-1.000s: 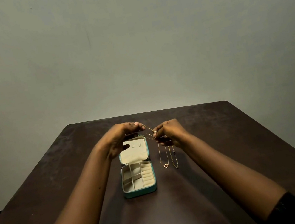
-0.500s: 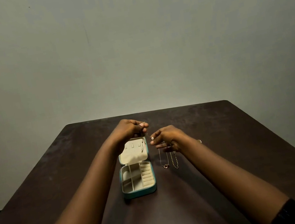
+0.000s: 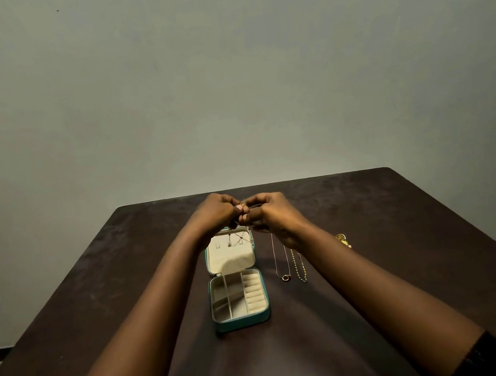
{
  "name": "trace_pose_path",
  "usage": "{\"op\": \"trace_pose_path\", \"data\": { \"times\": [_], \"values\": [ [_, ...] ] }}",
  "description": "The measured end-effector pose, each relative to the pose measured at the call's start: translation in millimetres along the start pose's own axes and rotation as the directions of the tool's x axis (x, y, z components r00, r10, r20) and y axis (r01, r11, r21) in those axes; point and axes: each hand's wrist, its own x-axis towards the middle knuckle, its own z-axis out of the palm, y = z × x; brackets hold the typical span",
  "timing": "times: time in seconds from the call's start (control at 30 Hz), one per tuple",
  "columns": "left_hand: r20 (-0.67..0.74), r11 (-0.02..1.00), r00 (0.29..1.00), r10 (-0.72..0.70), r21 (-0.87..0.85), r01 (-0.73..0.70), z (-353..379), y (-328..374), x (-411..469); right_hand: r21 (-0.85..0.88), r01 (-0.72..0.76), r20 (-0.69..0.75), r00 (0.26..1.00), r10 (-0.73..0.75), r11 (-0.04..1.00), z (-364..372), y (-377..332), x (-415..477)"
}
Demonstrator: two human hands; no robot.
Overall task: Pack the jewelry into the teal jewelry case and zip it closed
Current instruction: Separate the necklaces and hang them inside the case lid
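Note:
The teal jewelry case lies open on the dark table, its cream lid folded back and its divided tray toward me. My left hand and my right hand meet above the lid's far edge. Both pinch a thin gold chain that dangles down over the lid's inside. To the right of the case lie a fine necklace with a ring pendant and a gold beaded chain. Another gold piece sits just right of my right forearm.
The dark brown table ends at a far edge just beyond my hands, with a plain grey wall behind it. My two forearms reach in on either side of the case.
My right hand has risen from the jewelry beside the case and come left to meet my left hand. The chain now hangs lower over the lid.

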Motion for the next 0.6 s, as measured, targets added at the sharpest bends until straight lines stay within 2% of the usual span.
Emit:
{"op": "trace_pose_path", "data": {
  "times": [0.17, 0.43, 0.6],
  "values": [
    [-0.044, 0.997, 0.999, -0.007, 0.074, 0.010, -5, -7, 1, -0.045, 0.014, -0.022, 1.000, -0.015, 0.999, 2, 4, -1],
    [-0.086, 0.998, 0.995, -0.054, 0.009, 0.055, -10, -19, 2, -0.079, -0.047, -0.101, 0.994, 0.039, 0.996, 1, 14, 5],
    [-0.082, 1.000, 0.997, 0.000, 0.023, 0.002, -8, -24, 3, -0.113, -0.086, -0.079, 0.994, 0.077, 0.990, 3, 19, 6]
  ]
}}
